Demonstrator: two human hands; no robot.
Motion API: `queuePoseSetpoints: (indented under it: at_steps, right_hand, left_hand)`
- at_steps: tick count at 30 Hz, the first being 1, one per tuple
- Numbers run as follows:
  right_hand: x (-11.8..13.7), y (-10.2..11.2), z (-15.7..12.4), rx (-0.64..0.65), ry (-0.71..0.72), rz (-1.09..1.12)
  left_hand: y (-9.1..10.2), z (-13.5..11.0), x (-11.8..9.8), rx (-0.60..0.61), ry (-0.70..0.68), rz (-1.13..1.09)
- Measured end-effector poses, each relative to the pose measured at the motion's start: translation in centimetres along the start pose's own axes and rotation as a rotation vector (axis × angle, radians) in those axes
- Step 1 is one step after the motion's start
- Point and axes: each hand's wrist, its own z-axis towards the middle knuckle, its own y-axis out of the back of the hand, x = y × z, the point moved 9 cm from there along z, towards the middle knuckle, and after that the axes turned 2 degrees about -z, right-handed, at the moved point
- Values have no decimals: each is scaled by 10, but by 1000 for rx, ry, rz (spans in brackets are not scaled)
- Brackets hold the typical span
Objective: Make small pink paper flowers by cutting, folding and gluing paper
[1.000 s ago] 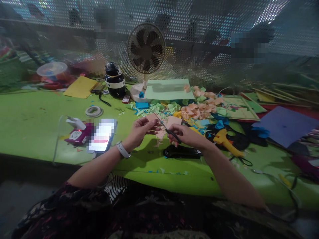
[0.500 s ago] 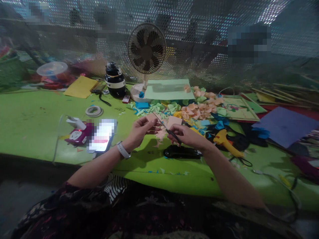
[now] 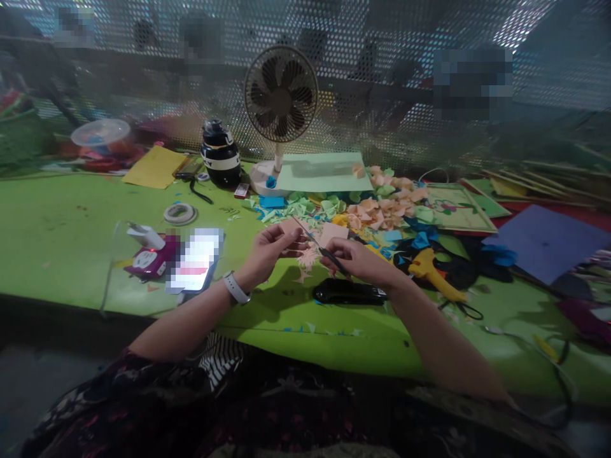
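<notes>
My left hand (image 3: 274, 250) pinches a small piece of peach paper (image 3: 289, 224) between thumb and fingers. My right hand (image 3: 351, 256) is closed round the dark handles of a pair of scissors (image 3: 329, 256), whose blades point up and left to the peach piece. Whether the blades are apart is too small to tell. Behind the scissors lies a square of peach paper (image 3: 335, 233). Peach scraps (image 3: 306, 259) are strewn on the green table (image 3: 281, 312) below my hands. Just in front of my right hand lies a black stapler (image 3: 348, 292).
Cut green and peach paper pieces (image 3: 377, 207) are heaped behind my hands, near a fan (image 3: 281, 95). On the left are a phone (image 3: 195, 261), a purple socket block (image 3: 150, 261) and a tape roll (image 3: 180, 214). A yellow glue gun (image 3: 436, 275) lies to the right.
Hardly anything differs. Both hands keep their places with the peach paper and the scissors; the scissor handles look slightly shifted.
</notes>
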Motion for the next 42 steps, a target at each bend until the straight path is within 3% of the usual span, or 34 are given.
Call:
queuePoseSetpoints:
  at_steps: [12,21,29,37,42]
  right_hand:
    - [-2,2,3,-37,58,26]
    - [-2,2,1,-57,14,23]
    - [-5,3,4,-57,31,10]
    - [-5,4,3,-76,13,17]
    - [-4,4,1,-70,-23,10]
  left_hand:
    - [0,0,-1,-8,14,-15]
    - [5,2,-3,-43,-10,-8]
    - [1,3,1,9,6,25]
    - [7,5,0,-37,-8,7]
    - [3,5,3,10,8,38]
